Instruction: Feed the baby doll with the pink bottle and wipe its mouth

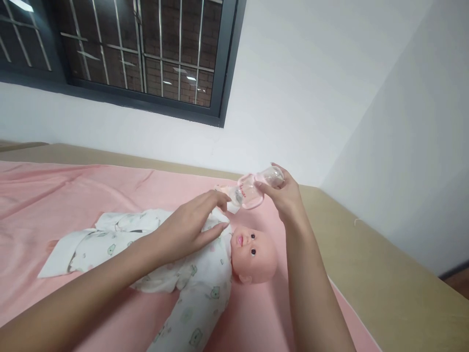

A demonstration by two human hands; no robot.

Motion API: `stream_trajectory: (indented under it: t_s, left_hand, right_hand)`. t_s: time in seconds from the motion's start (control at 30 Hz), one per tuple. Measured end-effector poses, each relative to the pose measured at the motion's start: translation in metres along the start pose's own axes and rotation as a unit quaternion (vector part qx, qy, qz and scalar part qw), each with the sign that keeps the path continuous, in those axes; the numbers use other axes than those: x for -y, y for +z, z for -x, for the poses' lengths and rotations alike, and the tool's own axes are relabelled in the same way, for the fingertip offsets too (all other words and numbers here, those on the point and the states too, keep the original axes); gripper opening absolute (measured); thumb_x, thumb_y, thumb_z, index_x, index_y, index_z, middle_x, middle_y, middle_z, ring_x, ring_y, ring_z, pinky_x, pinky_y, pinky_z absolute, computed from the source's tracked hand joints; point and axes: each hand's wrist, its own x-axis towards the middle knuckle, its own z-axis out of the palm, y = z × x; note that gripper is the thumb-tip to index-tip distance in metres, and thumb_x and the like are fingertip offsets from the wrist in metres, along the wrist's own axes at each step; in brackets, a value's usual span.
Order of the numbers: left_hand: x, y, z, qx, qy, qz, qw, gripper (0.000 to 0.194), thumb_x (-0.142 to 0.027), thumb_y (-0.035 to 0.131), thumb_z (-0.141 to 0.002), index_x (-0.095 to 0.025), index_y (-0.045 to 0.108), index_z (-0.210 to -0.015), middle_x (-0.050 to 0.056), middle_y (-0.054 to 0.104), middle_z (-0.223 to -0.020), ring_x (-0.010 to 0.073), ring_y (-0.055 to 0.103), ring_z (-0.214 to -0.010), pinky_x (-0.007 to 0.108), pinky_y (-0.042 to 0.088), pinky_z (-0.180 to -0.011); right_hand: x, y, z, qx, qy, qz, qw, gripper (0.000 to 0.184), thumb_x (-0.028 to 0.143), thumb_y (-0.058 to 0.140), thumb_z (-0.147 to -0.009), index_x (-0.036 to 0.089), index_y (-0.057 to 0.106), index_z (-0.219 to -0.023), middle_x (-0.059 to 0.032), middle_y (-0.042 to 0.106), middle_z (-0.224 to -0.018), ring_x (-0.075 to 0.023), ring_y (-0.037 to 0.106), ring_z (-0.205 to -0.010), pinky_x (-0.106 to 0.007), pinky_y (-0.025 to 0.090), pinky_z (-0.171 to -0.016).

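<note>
Gripping the bottle (252,188) above the doll (205,259), the right hand (284,195) tilts its long axis down-left toward the open left hand (190,225) resting on the doll's chest.

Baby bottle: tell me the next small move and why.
Probably tip the baby bottle down toward the doll's mouth. The right hand holds it raised above the doll's head, its nipple end well clear of the mouth, while the left hand rests on the doll's chest.

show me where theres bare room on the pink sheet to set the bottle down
Bare pink sheet lies between the doll and the wall-side edge. Crowded where the left hand, right hand and bottle meet above the doll's head.
</note>
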Motion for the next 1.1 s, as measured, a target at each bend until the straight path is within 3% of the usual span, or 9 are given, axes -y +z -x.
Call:
stream_trajectory:
  t_s: [0.1,0.17,0.27,0.47,0.6,0.73,0.83,0.9,1.1]
  left_hand:
    - [0.008,0.010,-0.001,-0.117,-0.036,-0.032,0.992,0.025,-0.026,0.049,-0.092,-0.021,0.044,-0.116,0.006,0.057,-0.117,0.0194,0.056,-0.103,0.034,0.048,-0.087]
    - [0.010,0.012,-0.002,-0.155,-0.060,-0.057,0.984,0.032,-0.031,0.052,-0.091,-0.020,0.041,-0.119,0.008,0.056,-0.120,0.0228,0.056,-0.107,0.039,0.048,-0.089]
    - [0.008,0.008,-0.004,-0.156,-0.103,-0.064,0.980,0.045,-0.037,0.058,-0.085,-0.019,0.039,-0.122,0.010,0.057,-0.121,0.0263,0.057,-0.109,0.043,0.047,-0.090]
    - [0.006,0.000,-0.004,-0.158,-0.127,-0.071,0.977,0.066,-0.029,0.060,-0.076,-0.020,0.033,-0.135,0.009,0.058,-0.124,0.0266,0.057,-0.111,0.043,0.045,-0.094]
    - [0.015,0.000,-0.005,-0.143,-0.129,-0.100,0.976,0.070,-0.030,0.058,-0.076,-0.019,0.034,-0.140,0.009,0.057,-0.128,0.0282,0.056,-0.113,0.044,0.042,-0.099]
    - [0.040,-0.008,-0.008,-0.154,-0.174,-0.092,0.968,0.067,-0.031,0.057,-0.073,-0.019,0.041,-0.137,0.008,0.056,-0.133,0.0303,0.056,-0.115,0.043,0.042,-0.099]
    - [0.072,-0.018,-0.007,-0.177,-0.231,-0.026,0.956,0.056,-0.034,0.060,-0.069,-0.021,0.052,-0.124,0.005,0.062,-0.123,0.0286,0.059,-0.108,0.037,0.048,-0.088]
    - [0.098,-0.023,-0.003,-0.185,-0.285,0.015,0.940,0.054,-0.036,0.064,-0.065,-0.021,0.053,-0.116,0.005,0.065,-0.112,0.0274,0.063,-0.099,0.034,0.050,-0.080]
    - [0.163,-0.024,0.012,-0.173,-0.409,0.004,0.896,0.060,-0.029,0.065,-0.060,-0.020,0.047,-0.116,0.007,0.064,-0.110,0.0261,0.064,-0.097,0.030,0.050,-0.075]
  right_hand:
    - [0.030,0.018,0.023,0.070,-0.045,-0.050,0.995,0.087,0.037,0.077,-0.060,0.017,0.041,-0.136,-0.0111,0.064,-0.116,-0.0220,0.064,-0.104,-0.035,0.053,-0.089]
    - [0.046,0.031,0.041,0.111,-0.060,-0.071,0.989,0.086,0.037,0.078,-0.060,0.020,0.041,-0.136,-0.0094,0.064,-0.114,-0.0219,0.064,-0.104,-0.036,0.054,-0.089]
    - [0.061,0.046,0.063,0.159,-0.072,-0.097,0.980,0.083,0.034,0.077,-0.062,0.025,0.041,-0.136,-0.0063,0.064,-0.113,-0.0198,0.065,-0.102,-0.037,0.055,-0.090]
    - [0.066,0.058,0.077,0.184,-0.082,-0.119,0.972,0.076,0.031,0.081,-0.060,0.029,0.048,-0.129,-0.0044,0.061,-0.119,-0.0201,0.062,-0.106,-0.039,0.054,-0.093]
    - [0.066,0.053,0.072,0.160,-0.107,-0.142,0.971,0.066,0.034,0.082,-0.061,0.028,0.051,-0.119,-0.0038,0.063,-0.115,-0.0204,0.062,-0.105,-0.039,0.052,-0.093]
    - [0.067,0.035,0.059,0.103,-0.129,-0.152,0.975,0.062,0.036,0.080,-0.064,0.028,0.048,-0.117,-0.0051,0.064,-0.113,-0.0212,0.059,-0.113,-0.038,0.050,-0.094]
    - [0.051,0.019,0.037,0.050,-0.124,-0.123,0.983,0.059,0.038,0.076,-0.066,0.028,0.046,-0.116,-0.0056,0.063,-0.115,-0.0213,0.057,-0.116,-0.039,0.048,-0.094]
    - [0.027,0.009,0.018,0.022,-0.109,-0.085,0.990,0.057,0.038,0.075,-0.065,0.027,0.046,-0.113,-0.0053,0.063,-0.116,-0.0216,0.057,-0.114,-0.040,0.046,-0.094]
    - [-0.081,0.000,-0.021,-0.014,0.031,0.099,0.994,0.051,0.037,0.069,-0.060,0.021,0.047,-0.104,-0.0076,0.062,-0.106,-0.0245,0.060,-0.097,-0.044,0.046,-0.090]
